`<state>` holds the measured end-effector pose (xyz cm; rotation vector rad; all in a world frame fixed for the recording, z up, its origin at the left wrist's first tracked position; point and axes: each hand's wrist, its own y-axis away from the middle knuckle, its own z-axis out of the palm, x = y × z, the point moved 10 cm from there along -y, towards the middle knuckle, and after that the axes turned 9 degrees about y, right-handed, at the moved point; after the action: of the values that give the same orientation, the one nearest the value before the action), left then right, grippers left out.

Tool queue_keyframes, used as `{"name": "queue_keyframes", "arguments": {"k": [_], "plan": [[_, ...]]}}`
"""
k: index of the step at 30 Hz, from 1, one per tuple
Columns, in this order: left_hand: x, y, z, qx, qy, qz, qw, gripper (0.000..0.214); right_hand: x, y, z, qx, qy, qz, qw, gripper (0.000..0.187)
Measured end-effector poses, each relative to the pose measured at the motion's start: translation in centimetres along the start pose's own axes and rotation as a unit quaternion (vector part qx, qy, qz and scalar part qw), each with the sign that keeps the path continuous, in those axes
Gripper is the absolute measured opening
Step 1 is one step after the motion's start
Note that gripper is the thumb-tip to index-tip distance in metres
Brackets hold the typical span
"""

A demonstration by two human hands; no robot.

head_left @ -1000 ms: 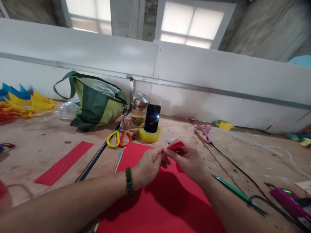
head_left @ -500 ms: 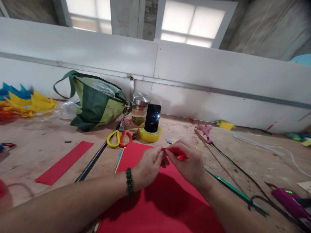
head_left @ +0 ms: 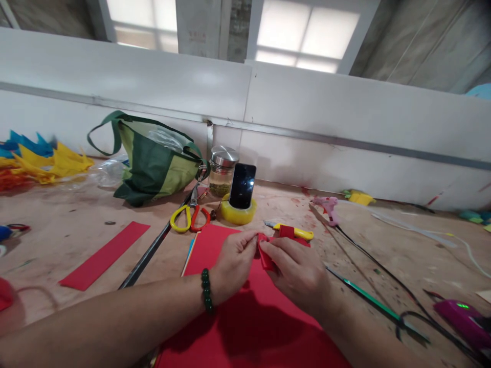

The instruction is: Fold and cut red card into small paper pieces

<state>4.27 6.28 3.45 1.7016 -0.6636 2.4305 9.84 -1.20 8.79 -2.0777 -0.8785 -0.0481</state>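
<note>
Both hands meet over a large red sheet on the wooden table. My left hand, with a green bead bracelet at the wrist, pinches one end of a small folded red strip. My right hand grips the other end of the same strip, fingers closed. Just beyond the hands lie a yellow utility knife and another small red piece.
Yellow-and-red scissors, a metal ruler and a red paper strip lie left. A phone stands in a tape roll beside a jar and green bag. Pink glue gun, cables and a purple tool lie right.
The hands lowered the folded red strip toward the sheet and turned it. My right hand dropped, uncovering the yellow knife behind it.
</note>
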Motion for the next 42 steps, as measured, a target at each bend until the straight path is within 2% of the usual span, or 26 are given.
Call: {"name": "queue_keyframes", "arguments": {"k": [5,9,16,20,23,26,29,33,36,38,39,42], "plan": [[-1.3,-0.1,0.4,-0.012,0.116,-0.062,0.991,0.035,0.3,0.0,0.2,0.003,-0.014,0.008,1.0,0.021],[-1.4,-0.2,0.6,-0.021,0.167,-0.07,0.983,0.034,0.4,-0.3,0.3,-0.003,-0.032,0.005,0.999,0.024],[-2.4,0.1,-0.1,0.016,0.247,-0.098,0.964,0.024,-0.1,-0.4,0.5,-0.023,0.023,-0.014,0.999,0.027],[-2.0,-0.1,-0.1,0.007,0.216,-0.083,0.973,0.021,-0.1,-0.8,1.2,-0.061,0.029,-0.001,0.998,0.027],[-1.3,-0.5,-0.4,0.003,0.127,-0.054,0.99,0.019,0.8,-0.9,1.4,-0.066,-0.057,0.032,0.996,0.031],[-0.4,-0.7,-0.6,-0.011,0.004,-0.01,1.0,0.021,3.7,-0.6,1.9,-0.056,-0.193,0.159,0.967,0.022],[-0.5,-0.7,-0.2,-0.044,-0.046,-0.003,0.998,0.026,6.3,0.2,2.9,-0.056,-0.262,0.277,0.923,0.014],[-0.8,-0.5,0.3,-0.071,-0.063,0.013,0.995,0.03,6.7,0.4,4.4,-0.07,-0.314,0.302,0.897,0.017],[-0.7,-0.8,0.6,-0.085,-0.072,0.019,0.994,0.028,7.1,0.8,5.7,-0.081,-0.366,0.326,0.868,0.017],[0.4,-1.7,-0.5,-0.052,-0.072,0.023,0.996,0.025,8.1,1.1,5.5,-0.058,-0.385,0.358,0.849,0.02],[1.7,-2.2,-1.7,-0.017,-0.064,0.031,0.997,0.023,8.9,1.2,4.8,-0.032,-0.392,0.376,0.839,0.023],[7.8,-3.4,-6.5,0.094,-0.005,0.085,0.992,0.021,11.5,1.2,0.9,0.084,-0.434,0.408,0.798,0.028]]}}
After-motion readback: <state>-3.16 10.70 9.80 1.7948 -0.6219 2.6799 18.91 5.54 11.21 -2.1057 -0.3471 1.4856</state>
